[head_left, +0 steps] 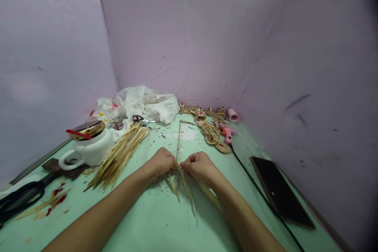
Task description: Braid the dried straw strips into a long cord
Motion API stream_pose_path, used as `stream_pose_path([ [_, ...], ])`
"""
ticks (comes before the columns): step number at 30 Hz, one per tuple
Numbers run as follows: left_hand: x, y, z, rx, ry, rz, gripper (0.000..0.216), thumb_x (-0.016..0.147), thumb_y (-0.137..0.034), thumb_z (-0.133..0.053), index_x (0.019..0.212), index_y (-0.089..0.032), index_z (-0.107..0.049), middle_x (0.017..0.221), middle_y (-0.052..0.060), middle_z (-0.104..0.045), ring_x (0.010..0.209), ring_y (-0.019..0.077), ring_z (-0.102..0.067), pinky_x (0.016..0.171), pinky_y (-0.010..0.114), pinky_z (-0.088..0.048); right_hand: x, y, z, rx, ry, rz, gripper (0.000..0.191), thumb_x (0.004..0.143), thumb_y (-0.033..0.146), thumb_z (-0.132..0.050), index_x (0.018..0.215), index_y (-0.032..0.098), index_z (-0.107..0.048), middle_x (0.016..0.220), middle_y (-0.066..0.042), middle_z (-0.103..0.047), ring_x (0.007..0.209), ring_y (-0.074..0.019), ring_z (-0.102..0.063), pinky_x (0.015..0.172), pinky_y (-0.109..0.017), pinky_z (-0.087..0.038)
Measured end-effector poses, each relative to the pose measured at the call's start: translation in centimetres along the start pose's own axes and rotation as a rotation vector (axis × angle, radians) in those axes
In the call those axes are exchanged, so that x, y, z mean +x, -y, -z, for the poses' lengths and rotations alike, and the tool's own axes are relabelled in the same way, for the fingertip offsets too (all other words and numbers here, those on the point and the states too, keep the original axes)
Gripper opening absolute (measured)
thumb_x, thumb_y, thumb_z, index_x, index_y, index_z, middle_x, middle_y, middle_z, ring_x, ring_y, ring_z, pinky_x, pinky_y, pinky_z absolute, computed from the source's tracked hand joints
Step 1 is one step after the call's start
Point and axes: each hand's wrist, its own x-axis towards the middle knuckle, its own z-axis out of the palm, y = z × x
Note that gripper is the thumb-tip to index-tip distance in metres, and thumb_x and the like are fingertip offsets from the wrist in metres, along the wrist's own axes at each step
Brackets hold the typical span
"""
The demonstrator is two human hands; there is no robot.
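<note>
A thin straw braid (179,141) runs from the back of the green table toward me. Its near end meets both my hands, and loose straw strands (188,193) fan out below it. My left hand (164,162) is closed, fingers curled around a strand at the braid's left side. My right hand (198,166) pinches another strand between thumb and fingers, close against the braid; a wider pale strip (210,193) trails under that wrist. The fingertips nearly touch each other.
A bundle of dry straw (121,156) lies at left beside a white mug (93,150) with a gold lid. Large dark-handled scissors (23,197) rest front left. Coiled straw pieces (211,133), a pink glue gun (228,134) with black cord and a dark phone (280,191) are right. White plastic bags (147,104) sit behind.
</note>
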Motion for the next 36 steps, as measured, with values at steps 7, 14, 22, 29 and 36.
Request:
stream_pose_path([
  [7,-0.3,0.0,-0.5,-0.118,-0.019,0.009,0.016,0.048,-0.011,-0.047,0.037,-0.016,-0.037,0.031,-0.007,-0.028,0.031,0.0039,-0.022,0.034,0.020,-0.014,-3.2,1.2,-2.2,-0.303,-0.269,0.210,0.018,0.066,0.016,-0.047,0.059,0.014,-0.064,0.056,-0.006,-0.062,0.050,-0.0102,-0.047,0.047,-0.022,-0.024],
  [14,-0.5,0.4,0.2,-0.151,0.011,-0.003,0.010,0.049,-0.015,-0.054,0.041,-0.014,-0.048,0.033,-0.006,-0.032,0.033,0.0033,-0.022,0.035,0.020,-0.012,-2.9,0.1,-2.6,-0.267,-0.219,0.305,0.017,0.067,0.022,-0.052,0.053,0.017,-0.062,0.051,-0.005,-0.058,0.045,-0.0113,-0.042,0.047,-0.025,-0.022],
  [22,-0.5,0.1,0.4,-0.172,0.060,0.004,0.011,0.047,-0.020,-0.054,0.043,-0.014,-0.047,0.032,-0.007,-0.031,0.031,0.0025,-0.019,0.035,0.020,-0.010,-1.4,1.4,-0.4,0.490,-0.115,-0.079,0.017,0.067,0.025,-0.051,0.076,0.012,-0.058,0.068,-0.007,-0.061,0.058,-0.0134,-0.054,0.045,-0.022,-0.038],
  [29,0.0,0.4,0.6,-0.123,0.125,-0.003,0.007,0.048,-0.020,-0.052,0.048,-0.014,-0.050,0.034,-0.007,-0.033,0.031,0.0027,-0.019,0.036,0.020,-0.010,-0.4,1.1,-1.4,0.420,0.066,-0.125,0.014,0.063,0.015,-0.050,0.050,0.014,-0.048,0.037,0.004,-0.041,0.033,-0.0043,-0.031,0.035,-0.019,-0.021],
  [36,0.1,0.6,0.8,0.128,0.083,-0.125,0.007,0.048,-0.014,-0.048,0.048,-0.012,-0.054,0.038,-0.005,-0.036,0.039,0.0052,-0.027,0.040,0.020,-0.018,0.1,0.3,-1.4,0.377,0.041,-0.114,0.017,0.061,0.020,-0.054,0.049,0.016,-0.044,0.038,0.005,-0.042,0.033,-0.0030,-0.027,0.035,-0.020,-0.015],
])
